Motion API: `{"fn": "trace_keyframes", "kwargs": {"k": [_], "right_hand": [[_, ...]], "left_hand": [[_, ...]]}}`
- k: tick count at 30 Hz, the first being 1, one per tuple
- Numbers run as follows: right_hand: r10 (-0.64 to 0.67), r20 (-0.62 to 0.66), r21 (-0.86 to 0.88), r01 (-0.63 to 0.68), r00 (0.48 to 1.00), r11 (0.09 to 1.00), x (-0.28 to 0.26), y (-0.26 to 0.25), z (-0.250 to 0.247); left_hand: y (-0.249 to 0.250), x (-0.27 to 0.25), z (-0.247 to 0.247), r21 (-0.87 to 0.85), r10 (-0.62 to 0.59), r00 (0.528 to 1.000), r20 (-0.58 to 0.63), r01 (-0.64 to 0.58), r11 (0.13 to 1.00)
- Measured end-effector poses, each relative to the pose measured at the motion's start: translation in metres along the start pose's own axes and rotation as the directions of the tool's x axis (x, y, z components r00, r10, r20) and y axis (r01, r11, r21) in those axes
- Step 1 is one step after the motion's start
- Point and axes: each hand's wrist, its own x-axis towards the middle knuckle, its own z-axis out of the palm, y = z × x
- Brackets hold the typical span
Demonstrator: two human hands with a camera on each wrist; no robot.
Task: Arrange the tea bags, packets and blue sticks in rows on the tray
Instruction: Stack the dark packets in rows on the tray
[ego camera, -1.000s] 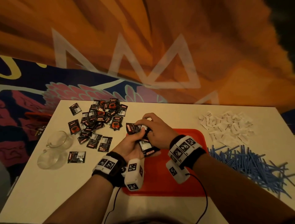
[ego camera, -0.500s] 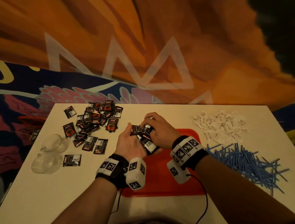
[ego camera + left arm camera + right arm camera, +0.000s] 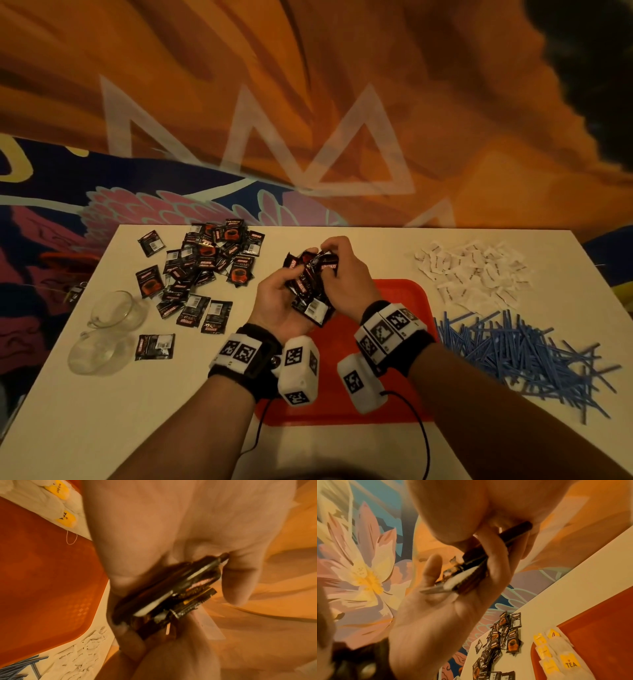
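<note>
Both hands hold one bundle of black packets (image 3: 310, 286) above the far left corner of the red tray (image 3: 406, 298). My left hand (image 3: 282, 294) cups the bundle from below, palm up. From above, my right hand (image 3: 337, 270) grips its far end with curled fingers. In the wrist views the packets (image 3: 171, 595) (image 3: 471, 573) show edge-on between the fingers. Tea bags with yellow tags (image 3: 556, 660) (image 3: 63, 516) lie along the tray's left edge. Loose black packets (image 3: 205, 270) are heaped at the far left, white packets (image 3: 472, 270) at the far right, blue sticks (image 3: 513, 349) at the right.
Two clear glass cups (image 3: 114, 311) (image 3: 99, 353) stand near the table's left edge, with a single black packet (image 3: 154, 346) beside them. A black cable (image 3: 423, 442) runs from the right wrist across the table's near edge. A painted wall rises behind the table.
The hands stay over the tray's far left corner with the bundle. The packet that stuck out to the left has been drawn in, and the right fingers have shifted along the stack's top.
</note>
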Motion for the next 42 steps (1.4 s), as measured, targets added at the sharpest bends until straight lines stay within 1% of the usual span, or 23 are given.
{"fn": "trace_keyframes", "kwargs": {"k": [2, 5, 7, 10, 11, 12, 14, 15, 16, 17, 20, 22, 25, 27, 29, 31, 33, 35, 36, 39, 40, 42], "right_hand": [[-0.01, 0.017, 0.019, 0.01, 1.0, 1.0, -0.001, 0.0, 0.003], [-0.039, 0.04, 0.01, 0.039, 0.998, 0.999, -0.001, 0.002, 0.004], [-0.057, 0.074, -0.006, 0.058, 0.996, 0.998, -0.001, 0.004, 0.001], [-0.092, 0.111, 0.037, 0.088, 0.99, 0.995, -0.002, 0.003, -0.011], [-0.121, 0.137, 0.042, 0.116, 0.983, 0.992, -0.004, 0.002, -0.016], [-0.168, 0.186, 0.008, 0.17, 0.968, 0.985, -0.006, 0.002, -0.022], [-0.244, 0.356, -0.175, 0.321, 0.902, 0.931, -0.008, -0.001, -0.029], [-0.24, 0.428, -0.276, 0.379, 0.871, 0.883, -0.008, -0.001, -0.029], [-0.218, 0.465, -0.349, 0.405, 0.858, 0.845, -0.008, -0.002, -0.028], [-0.191, 0.469, -0.382, 0.393, 0.862, 0.837, -0.007, -0.001, -0.027], [-0.152, 0.416, -0.358, 0.315, 0.897, 0.879, -0.005, -0.001, -0.023], [-0.154, 0.374, -0.36, 0.296, 0.914, 0.885, -0.005, -0.001, -0.021], [-0.175, 0.31, -0.367, 0.287, 0.934, 0.885, -0.004, -0.003, -0.017], [-0.191, 0.293, -0.377, 0.297, 0.937, 0.877, -0.003, -0.007, -0.016], [-0.178, 0.302, -0.406, 0.296, 0.936, 0.865, -0.002, -0.01, -0.018], [-0.137, 0.308, -0.453, 0.272, 0.941, 0.849, -0.001, -0.011, -0.018], [-0.137, 0.277, -0.479, 0.26, 0.951, 0.838, 0.0, -0.01, -0.016], [-0.137, 0.246, -0.484, 0.244, 0.96, 0.84, -0.001, -0.009, -0.015], [-0.117, 0.252, -0.48, 0.229, 0.961, 0.847, -0.002, -0.008, -0.015], [-0.009, 0.337, -0.464, 0.174, 0.941, 0.869, -0.001, -0.006, -0.02], [0.01, 0.35, -0.459, 0.162, 0.937, 0.873, 0.0, -0.005, -0.021], [-0.008, 0.327, -0.448, 0.163, 0.945, 0.879, 0.003, 0.0, -0.021]], "left_hand": [[-0.001, 0.002, 0.006, 0.014, -0.005, 1.0, -0.003, 0.005, 1.0], [-0.003, 0.007, 0.008, 0.119, -0.023, 0.998, -0.055, 0.029, 0.992], [-0.004, 0.007, 0.009, 0.153, -0.024, 0.997, -0.071, 0.034, 0.988], [-0.002, 0.005, 0.01, 0.134, -0.024, 0.996, -0.087, 0.035, 0.99], [0.0, 0.004, 0.009, 0.124, -0.023, 0.995, -0.099, 0.035, 0.992], [0.001, 0.004, 0.008, 0.114, -0.026, 0.995, -0.098, 0.037, 0.993], [0.004, 0.002, 0.006, 0.123, -0.044, 0.996, -0.081, 0.054, 0.991], [0.005, 0.001, 0.005, 0.132, -0.061, 0.996, -0.07, 0.07, 0.989], [0.006, -0.001, 0.006, 0.141, -0.081, 0.995, -0.06, 0.088, 0.986], [0.007, -0.003, 0.007, 0.147, -0.092, 0.995, -0.046, 0.098, 0.984], [0.009, -0.005, 0.009, 0.096, -0.071, 0.997, -0.011, 0.072, 0.993], [0.008, -0.003, 0.009, 0.081, -0.048, 0.998, -0.045, 0.051, 0.995], [0.002, 0.0, 0.01, 0.1, -0.05, 0.993, -0.107, 0.06, 0.993], [-0.001, 0.001, 0.009, 0.122, -0.055, 0.991, -0.124, 0.07, 0.99], [-0.002, -0.001, 0.01, 0.115, -0.034, 0.99, -0.134, 0.05, 0.992], [0.0, -0.002, 0.012, 0.038, 0.007, 0.993, -0.119, -0.003, 0.999], [0.003, -0.003, 0.013, -0.051, 0.022, 0.994, -0.111, -0.028, 0.998], [0.005, -0.003, 0.014, -0.048, 0.001, 0.991, -0.132, -0.008, 0.999], [0.006, -0.002, 0.014, -0.029, -0.019, 0.988, -0.15, 0.015, 0.999], [0.008, -0.001, 0.012, 0.071, -0.082, 0.976, -0.199, 0.098, 0.993], [0.009, -0.001, 0.012, 0.105, -0.093, 0.975, -0.204, 0.116, 0.988], [0.01, -0.002, 0.012, 0.125, -0.099, 0.979, -0.18, 0.122, 0.985]]}}
